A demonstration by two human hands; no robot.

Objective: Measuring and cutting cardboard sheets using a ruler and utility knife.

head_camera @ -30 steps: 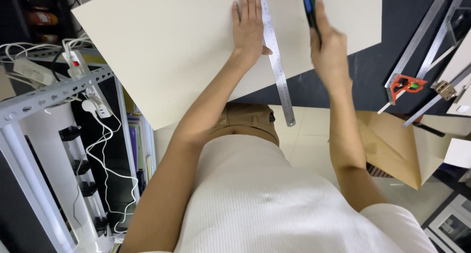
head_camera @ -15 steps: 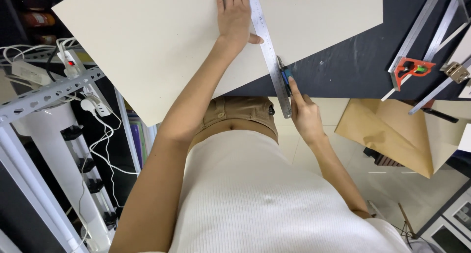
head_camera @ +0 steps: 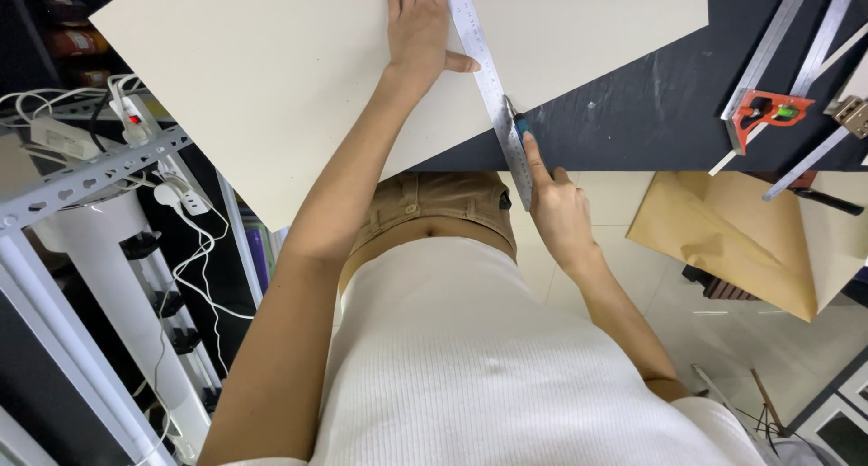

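L hand [head_camera: 418, 28] flat, pinning steel ruler [head_camera: 489, 86] on cream board [head_camera: 271, 95]; R hand [head_camera: 556, 208] grip closed round blue knife [head_camera: 520, 125] at the ruler's edge, I see.

- The large cream sheet of board [head_camera: 271, 77] looks like matt, smooth card.
- The long steel ruler [head_camera: 488, 77] is brushed, lightly shiny metal.
- The small blue-handled cutting knife [head_camera: 519, 124] appears to be plastic.
- The black worktop [head_camera: 633, 113] is matt, scuffed with pale marks.
- The white ribbed top [head_camera: 506, 367] is knitted cloth.
- The brown paper sheet [head_camera: 723, 231] is creased.
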